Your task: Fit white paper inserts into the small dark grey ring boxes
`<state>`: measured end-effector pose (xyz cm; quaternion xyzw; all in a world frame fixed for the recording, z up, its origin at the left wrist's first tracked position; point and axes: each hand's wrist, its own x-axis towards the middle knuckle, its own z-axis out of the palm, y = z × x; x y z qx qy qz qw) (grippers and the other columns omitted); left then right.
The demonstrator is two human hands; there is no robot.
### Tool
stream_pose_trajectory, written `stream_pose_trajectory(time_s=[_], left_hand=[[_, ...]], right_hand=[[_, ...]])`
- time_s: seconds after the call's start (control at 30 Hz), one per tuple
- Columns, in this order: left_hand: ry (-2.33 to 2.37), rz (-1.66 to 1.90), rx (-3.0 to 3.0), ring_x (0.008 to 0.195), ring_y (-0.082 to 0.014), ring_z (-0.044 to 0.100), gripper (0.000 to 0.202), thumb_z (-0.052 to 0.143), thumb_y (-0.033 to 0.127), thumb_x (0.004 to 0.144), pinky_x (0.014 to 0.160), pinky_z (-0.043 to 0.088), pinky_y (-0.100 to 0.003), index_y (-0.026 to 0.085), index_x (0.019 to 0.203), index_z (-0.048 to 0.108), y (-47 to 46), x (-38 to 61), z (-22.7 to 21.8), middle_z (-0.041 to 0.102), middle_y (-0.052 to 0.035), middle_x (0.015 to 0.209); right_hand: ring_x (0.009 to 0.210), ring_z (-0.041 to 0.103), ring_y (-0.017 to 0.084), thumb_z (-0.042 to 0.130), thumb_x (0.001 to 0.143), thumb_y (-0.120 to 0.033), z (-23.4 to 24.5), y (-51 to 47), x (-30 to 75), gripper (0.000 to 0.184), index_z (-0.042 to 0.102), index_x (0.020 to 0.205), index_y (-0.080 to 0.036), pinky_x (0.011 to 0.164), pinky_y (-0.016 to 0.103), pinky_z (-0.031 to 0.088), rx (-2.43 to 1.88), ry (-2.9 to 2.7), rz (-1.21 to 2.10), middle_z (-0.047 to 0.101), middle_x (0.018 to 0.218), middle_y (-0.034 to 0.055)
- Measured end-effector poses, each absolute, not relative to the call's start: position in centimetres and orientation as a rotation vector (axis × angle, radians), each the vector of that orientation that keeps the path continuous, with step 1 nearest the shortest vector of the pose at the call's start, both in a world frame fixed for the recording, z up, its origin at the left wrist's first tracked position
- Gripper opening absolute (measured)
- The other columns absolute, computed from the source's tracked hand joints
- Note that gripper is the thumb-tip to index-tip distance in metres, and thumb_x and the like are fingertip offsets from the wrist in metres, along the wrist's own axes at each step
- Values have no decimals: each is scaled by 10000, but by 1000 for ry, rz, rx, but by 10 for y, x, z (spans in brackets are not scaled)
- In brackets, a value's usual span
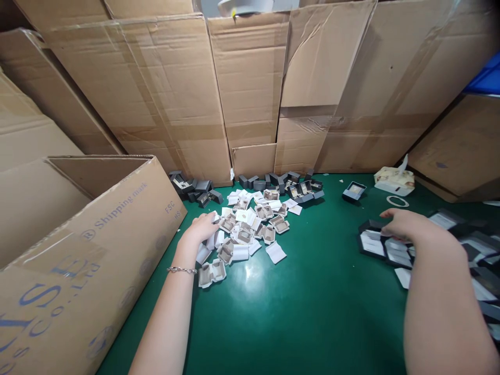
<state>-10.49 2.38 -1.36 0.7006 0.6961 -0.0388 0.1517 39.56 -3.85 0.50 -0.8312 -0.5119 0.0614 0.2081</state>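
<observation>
My left hand [202, 227] reaches into the left edge of a pile of small white and beige box inserts [250, 229] on the green table [297, 302]; its fingers curl down onto the pieces and are partly hidden. A thin bracelet circles that wrist. My right hand [406, 224] hovers palm down over a cluster of dark box lids with white inner cards [380, 245] at the right, fingers bent and slightly apart.
Dark grey small boxes [281, 185] lie along the cardboard wall [250, 88] at the back. A large open carton [97, 234] stands at the left. A lone dark box [353, 191], a tissue pack [394, 179] and a white ring [397, 201] lie at the right rear.
</observation>
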Motion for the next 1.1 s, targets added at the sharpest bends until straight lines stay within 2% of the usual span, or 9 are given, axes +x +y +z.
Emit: stream_pose_trajectory(time_s=[0.03, 0.1, 0.2, 0.3, 0.43, 0.67, 0.8, 0.93, 1.1], left_hand=[[2001, -112, 2008, 1190, -304, 473, 518, 427, 333, 791, 917, 390, -351, 208, 1294, 447, 23, -105, -14, 484, -142, 1314], [2001, -107, 2009, 1148, -284, 507, 488, 445, 306, 782, 885, 409, -324, 201, 1257, 472, 23, -104, -14, 499, -143, 1277], [1987, -94, 2024, 1067, -236, 555, 454, 469, 268, 771, 843, 422, -275, 191, 1217, 488, 23, -103, -16, 507, -138, 1230], [1982, -89, 2037, 989, -217, 582, 424, 485, 264, 764, 814, 429, -266, 188, 1181, 502, 25, -102, -18, 514, -132, 1191], [1979, -87, 2067, 972, -222, 580, 372, 503, 275, 763, 813, 429, -274, 186, 1122, 536, 27, -101, -19, 546, -123, 1125], [2000, -66, 2080, 1013, -244, 572, 305, 525, 248, 756, 837, 424, -292, 170, 1046, 571, 26, -95, -21, 569, -133, 1106], [2021, -50, 2068, 1012, -243, 576, 317, 515, 236, 760, 847, 429, -304, 174, 1067, 562, 21, -93, -18, 562, -131, 1110], [2031, -15, 2082, 1021, -281, 566, 336, 463, 238, 787, 854, 436, -363, 166, 1099, 563, 13, -88, -1, 544, -150, 1118], [1660, 471, 2268, 1132, -222, 505, 384, 439, 313, 839, 967, 395, -321, 206, 1195, 536, -6, -59, 27, 533, -81, 1204]], right_hand=[[700, 616, 345, 723, 453, -121, 10, -39, 388, 292, 627, 723, -177, 555, 412, 447, -2507, -1370, 196, 614, 760, 145], [933, 582, 393, 749, 533, -284, 24, -40, 362, 559, 609, 1057, -149, 668, 436, 467, -2554, -1409, 79, 525, 1121, 229], [1028, 563, 325, 637, 694, -355, 41, -38, 310, 590, 514, 1241, -170, 819, 413, 465, -2353, -1635, 48, 426, 1286, 190], [1088, 537, 277, 585, 747, -287, 35, -32, 256, 468, 549, 1205, -194, 905, 362, 437, -2116, -1912, 186, 493, 1247, 125], [1082, 533, 246, 533, 805, -300, 3, -24, 203, 446, 527, 1238, -194, 889, 326, 427, -1878, -2186, 505, 523, 1232, 108], [1021, 540, 242, 504, 792, -214, -31, -23, 178, 326, 558, 1111, -174, 790, 307, 421, -1855, -2262, 418, 512, 1169, 125], [909, 559, 219, 476, 718, -93, -29, -22, 182, 267, 571, 963, -146, 739, 297, 419, -1855, -2225, 422, 535, 1080, 135], [879, 551, 208, 493, 703, -106, -14, -22, 190, 262, 570, 950, -146, 731, 288, 424, -1860, -2161, 455, 562, 1040, 128], [892, 566, 187, 539, 707, -216, 17, -30, 180, 357, 589, 1061, -202, 781, 301, 447, -1598, -1649, 971, 615, 1045, 59]])
